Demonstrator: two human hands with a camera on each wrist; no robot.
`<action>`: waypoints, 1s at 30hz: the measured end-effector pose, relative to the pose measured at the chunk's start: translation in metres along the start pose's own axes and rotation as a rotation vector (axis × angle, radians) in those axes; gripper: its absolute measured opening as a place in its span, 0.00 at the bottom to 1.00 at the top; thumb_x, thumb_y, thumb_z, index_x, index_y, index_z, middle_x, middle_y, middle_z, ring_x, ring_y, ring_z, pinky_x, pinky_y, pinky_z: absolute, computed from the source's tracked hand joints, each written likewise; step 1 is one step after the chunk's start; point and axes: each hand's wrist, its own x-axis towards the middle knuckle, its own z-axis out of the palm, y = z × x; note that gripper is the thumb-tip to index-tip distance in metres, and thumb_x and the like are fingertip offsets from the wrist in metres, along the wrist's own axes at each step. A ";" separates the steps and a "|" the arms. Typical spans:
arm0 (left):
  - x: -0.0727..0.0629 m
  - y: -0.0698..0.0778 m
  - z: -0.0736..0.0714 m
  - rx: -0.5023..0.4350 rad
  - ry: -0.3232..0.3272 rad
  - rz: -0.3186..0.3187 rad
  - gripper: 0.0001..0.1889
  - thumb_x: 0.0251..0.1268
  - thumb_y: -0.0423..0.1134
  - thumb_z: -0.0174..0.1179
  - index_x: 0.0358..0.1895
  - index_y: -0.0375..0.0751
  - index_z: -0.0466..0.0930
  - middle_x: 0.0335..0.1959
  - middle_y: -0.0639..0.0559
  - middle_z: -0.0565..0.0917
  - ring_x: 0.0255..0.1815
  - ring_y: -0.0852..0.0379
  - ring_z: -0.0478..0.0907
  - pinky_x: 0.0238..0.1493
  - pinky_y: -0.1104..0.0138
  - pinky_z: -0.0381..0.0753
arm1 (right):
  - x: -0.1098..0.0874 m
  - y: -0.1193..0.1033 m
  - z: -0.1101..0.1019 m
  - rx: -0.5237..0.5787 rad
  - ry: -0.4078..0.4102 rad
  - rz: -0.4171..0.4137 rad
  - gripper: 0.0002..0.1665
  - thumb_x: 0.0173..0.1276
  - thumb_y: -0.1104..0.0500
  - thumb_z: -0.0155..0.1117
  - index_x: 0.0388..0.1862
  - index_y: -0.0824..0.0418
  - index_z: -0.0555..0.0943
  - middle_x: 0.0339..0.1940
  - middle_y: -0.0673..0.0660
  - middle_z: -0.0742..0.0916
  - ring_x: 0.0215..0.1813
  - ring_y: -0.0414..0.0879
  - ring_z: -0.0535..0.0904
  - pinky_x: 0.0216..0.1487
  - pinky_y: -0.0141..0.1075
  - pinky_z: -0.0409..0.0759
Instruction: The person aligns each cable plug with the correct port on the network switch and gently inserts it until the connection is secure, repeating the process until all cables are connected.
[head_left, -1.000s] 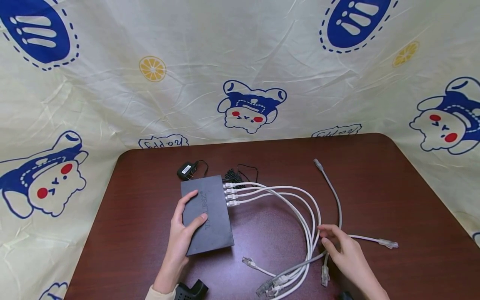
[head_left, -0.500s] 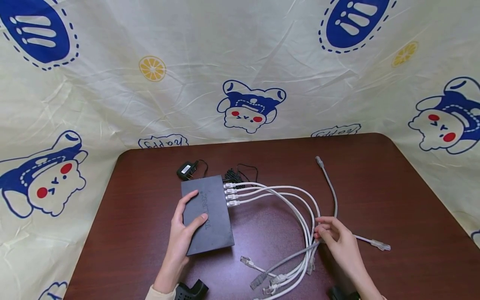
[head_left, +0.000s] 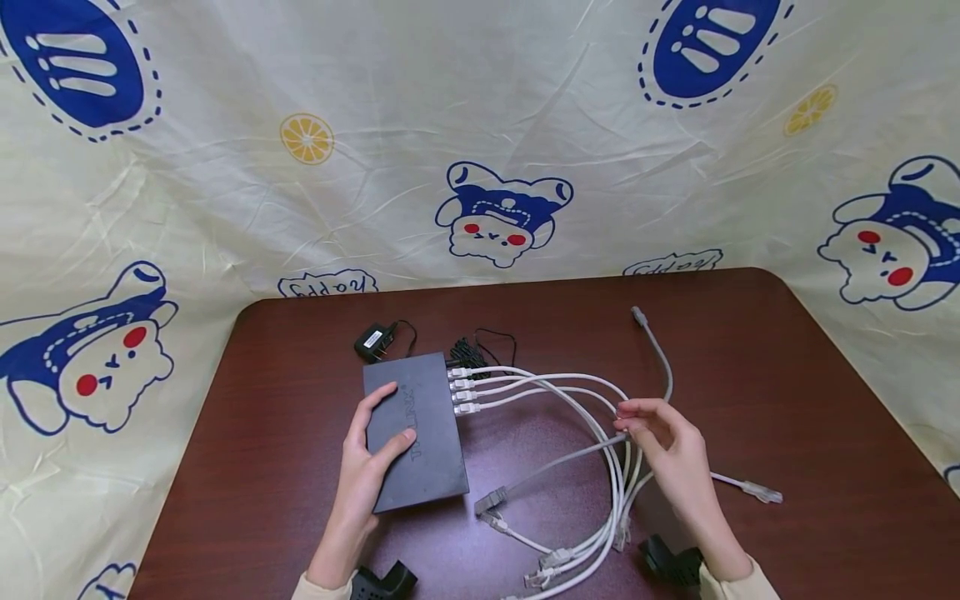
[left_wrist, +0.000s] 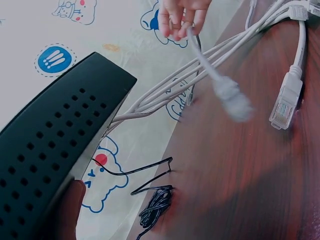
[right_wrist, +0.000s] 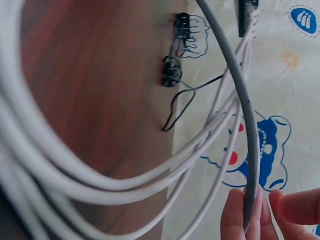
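Note:
A dark grey network switch (head_left: 431,467) is tilted up in my left hand (head_left: 360,479), thumb and index finger on its top face. Several white Ethernet cables (head_left: 517,370) are plugged in along its right side and loop toward the table's front. My right hand (head_left: 675,454) pinches a grey Ethernet cable (head_left: 562,458) between thumb and fingertips, crossing above the white loops. Its plug (head_left: 491,501) hangs near the switch's lower right corner, and appears blurred in the left wrist view. In the right wrist view the grey cable (right_wrist: 243,100) runs down into my fingers.
A black power adapter (head_left: 373,342) and its bundled cord (head_left: 467,353) lie behind the switch. Loose white plugs (head_left: 557,558) lie near the front. Another grey cable (head_left: 660,354) stretches toward the back right, and a clear plug (head_left: 761,492) lies right of my right hand.
My right hand has moved up and left, taken hold of the grey cable and lifted it. The grey plug has swung left toward the switch. My left hand has stayed put.

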 end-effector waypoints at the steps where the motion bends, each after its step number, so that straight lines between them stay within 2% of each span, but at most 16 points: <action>1: 0.000 0.000 0.000 0.000 0.000 -0.001 0.30 0.61 0.31 0.62 0.65 0.59 0.68 0.63 0.50 0.65 0.55 0.50 0.66 0.50 0.54 0.67 | 0.001 -0.002 0.000 0.014 0.005 -0.003 0.09 0.68 0.74 0.56 0.46 0.74 0.78 0.35 0.53 0.86 0.38 0.38 0.83 0.40 0.23 0.76; 3: 0.000 0.000 0.000 0.000 -0.001 -0.002 0.30 0.61 0.32 0.62 0.65 0.59 0.68 0.63 0.50 0.65 0.55 0.50 0.66 0.50 0.54 0.68 | 0.002 -0.004 0.001 0.034 0.013 -0.005 0.09 0.67 0.75 0.55 0.46 0.75 0.78 0.36 0.52 0.86 0.39 0.38 0.84 0.41 0.23 0.76; 6: 0.000 -0.001 0.000 -0.015 -0.005 -0.004 0.30 0.61 0.31 0.62 0.65 0.59 0.68 0.62 0.50 0.65 0.55 0.50 0.66 0.49 0.54 0.69 | 0.002 -0.003 0.003 0.015 0.011 -0.012 0.09 0.66 0.76 0.56 0.44 0.74 0.79 0.37 0.58 0.86 0.40 0.38 0.83 0.42 0.23 0.75; 10: -0.001 -0.001 0.000 -0.037 -0.012 -0.009 0.30 0.61 0.31 0.62 0.65 0.59 0.68 0.61 0.49 0.67 0.54 0.49 0.67 0.48 0.54 0.71 | -0.002 0.003 0.005 -0.115 -0.011 -0.031 0.11 0.63 0.76 0.59 0.43 0.69 0.81 0.38 0.61 0.85 0.41 0.37 0.82 0.40 0.23 0.75; 13: -0.001 -0.001 -0.001 -0.039 -0.014 -0.013 0.30 0.61 0.31 0.62 0.65 0.59 0.68 0.61 0.49 0.67 0.53 0.49 0.67 0.47 0.54 0.72 | -0.006 0.006 0.006 -0.227 -0.023 -0.031 0.13 0.61 0.76 0.61 0.42 0.64 0.82 0.39 0.59 0.86 0.39 0.38 0.81 0.37 0.24 0.73; 19: -0.001 -0.001 -0.001 -0.042 -0.016 -0.019 0.30 0.61 0.31 0.62 0.65 0.59 0.68 0.60 0.48 0.67 0.53 0.49 0.68 0.46 0.55 0.73 | -0.012 0.009 0.007 -0.356 -0.063 -0.011 0.13 0.59 0.74 0.64 0.38 0.60 0.83 0.33 0.52 0.85 0.28 0.36 0.73 0.27 0.30 0.68; 22: -0.001 0.000 -0.001 -0.045 -0.018 -0.018 0.30 0.61 0.31 0.62 0.65 0.59 0.68 0.61 0.48 0.66 0.54 0.48 0.67 0.46 0.54 0.72 | -0.013 0.009 0.009 -0.361 -0.080 -0.014 0.13 0.57 0.74 0.64 0.37 0.59 0.83 0.31 0.52 0.85 0.27 0.37 0.73 0.26 0.30 0.68; 28: -0.001 0.000 -0.001 -0.055 -0.017 -0.023 0.30 0.61 0.31 0.62 0.66 0.58 0.68 0.60 0.47 0.66 0.53 0.49 0.67 0.46 0.55 0.73 | -0.014 0.006 0.021 -0.281 -0.134 -0.002 0.14 0.56 0.74 0.65 0.37 0.58 0.83 0.31 0.53 0.85 0.34 0.39 0.79 0.33 0.31 0.76; 30: -0.001 0.000 -0.001 -0.057 -0.017 -0.024 0.30 0.61 0.30 0.62 0.66 0.58 0.68 0.60 0.47 0.66 0.53 0.49 0.67 0.46 0.55 0.73 | -0.014 0.006 0.027 -0.264 -0.159 -0.022 0.15 0.55 0.75 0.65 0.37 0.58 0.83 0.32 0.53 0.85 0.34 0.41 0.80 0.34 0.33 0.77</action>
